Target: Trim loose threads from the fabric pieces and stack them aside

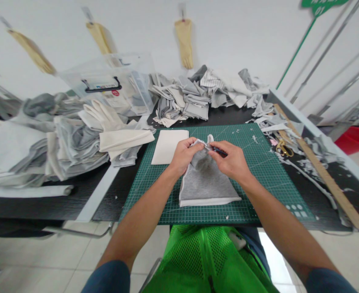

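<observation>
On the mat, open room is found toward the right edge; centrally, tapered grey cloth is pinched in the closed left grip, a dark tool in the closed right grip.

one head-worn cam, wide, facing forward and down from above the green vest, which fills bottom centre. left hand and right hand mid-frame, near; cutting mat under them; white wall farthest, top.
</observation>
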### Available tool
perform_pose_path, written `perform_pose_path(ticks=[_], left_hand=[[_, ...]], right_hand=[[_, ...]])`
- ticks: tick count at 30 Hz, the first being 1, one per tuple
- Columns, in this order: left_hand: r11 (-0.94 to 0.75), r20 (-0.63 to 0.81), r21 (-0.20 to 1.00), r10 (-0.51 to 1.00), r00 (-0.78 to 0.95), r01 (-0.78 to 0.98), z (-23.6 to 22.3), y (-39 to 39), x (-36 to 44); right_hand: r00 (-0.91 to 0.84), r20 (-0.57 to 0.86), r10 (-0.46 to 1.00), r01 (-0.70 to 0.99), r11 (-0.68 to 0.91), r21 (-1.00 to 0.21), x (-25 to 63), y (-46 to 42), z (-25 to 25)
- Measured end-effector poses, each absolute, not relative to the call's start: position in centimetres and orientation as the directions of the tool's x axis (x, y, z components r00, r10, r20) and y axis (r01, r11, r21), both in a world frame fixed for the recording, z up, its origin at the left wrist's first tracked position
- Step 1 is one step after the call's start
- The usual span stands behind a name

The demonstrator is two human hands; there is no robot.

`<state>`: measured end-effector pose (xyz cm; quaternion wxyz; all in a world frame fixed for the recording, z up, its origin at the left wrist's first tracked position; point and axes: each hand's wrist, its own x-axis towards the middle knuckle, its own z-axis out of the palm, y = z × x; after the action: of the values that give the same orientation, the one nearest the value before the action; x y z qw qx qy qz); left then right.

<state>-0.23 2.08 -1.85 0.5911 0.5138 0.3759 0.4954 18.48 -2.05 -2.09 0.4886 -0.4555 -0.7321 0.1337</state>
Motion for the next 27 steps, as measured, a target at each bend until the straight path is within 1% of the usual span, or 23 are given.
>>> perform_pose_path(ticks=[8,15,22,27], left_hand=[[-0.071,0.099,0.988,0.973,0.211,-0.137,-1.87,2.11,-0.24],[-0.069,0.100,0.987,0.970,0.220,-0.147,-2.13,2.17,-0.37],[-0.090,0.120,0.986,0.966,0.228,-0.137,-2.19,2.31,-0.45],[-0.130,0.156,0.983,0.964,0.215,-0.133,-2.00,2.31,-0.52]], right_hand=[[-0.091,0.588,0.804,0.545,0.535,-0.646,18.48,-2.08,-2.09],[-0.083,0.589,0.804,0.526,0.537,-0.659,18.50,-1.99,-2.28],[0.028,0.593,0.805,0.471,0.512,-0.718,18.85,-1.64,-2.62],[0.000,0.585,0.811,0.470,0.516,-0.716,18.82,-1.81,-2.34]])
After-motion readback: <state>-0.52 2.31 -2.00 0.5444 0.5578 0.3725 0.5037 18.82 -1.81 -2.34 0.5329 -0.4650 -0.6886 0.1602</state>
